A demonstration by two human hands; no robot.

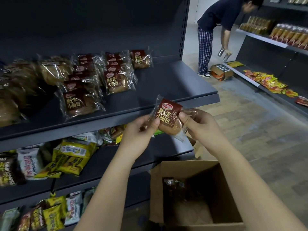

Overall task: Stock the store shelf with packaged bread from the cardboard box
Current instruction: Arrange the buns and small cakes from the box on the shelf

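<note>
Pinching one bread packet (168, 117) from both sides, the hands meet at the middle of the frame. The left hand (141, 129) grips the clear wrapper's left edge between thumb and curled fingers. The right hand (200, 125) has its thumb on the front at the right edge, with its fingers wrapped behind. The packet is held in the air, tilted, its dark red label with gold characters facing the camera and a brown bun showing below the label. It hangs just in front of the lip of the dark grey shelf (175, 84).

Below the forearms, at lower right, the cardboard box (221, 189) stands open. A few dark wrapped packets (173, 182) lie in its shadowed left corner; how many I cannot tell.

On the shelf, left of centre, more of the same bread stands in rows. There is a front row (78, 102) leaning back, a second row (116, 80) beside it, and a single packet (141, 59) against the back panel. Further left lie blurred clear bags of brown buns (50, 69). The shelves below hold yellow and white snack bags (73, 155).

At upper right another person (215, 19) in a dark top and checked trousers bends over. That person holds metal cans (222, 52) above a carton of cans (221, 72) on the floor. The shelving at far right carries yellow and red sachets (266, 80) and, higher up, rows of orange-brown packs (290, 34).
</note>
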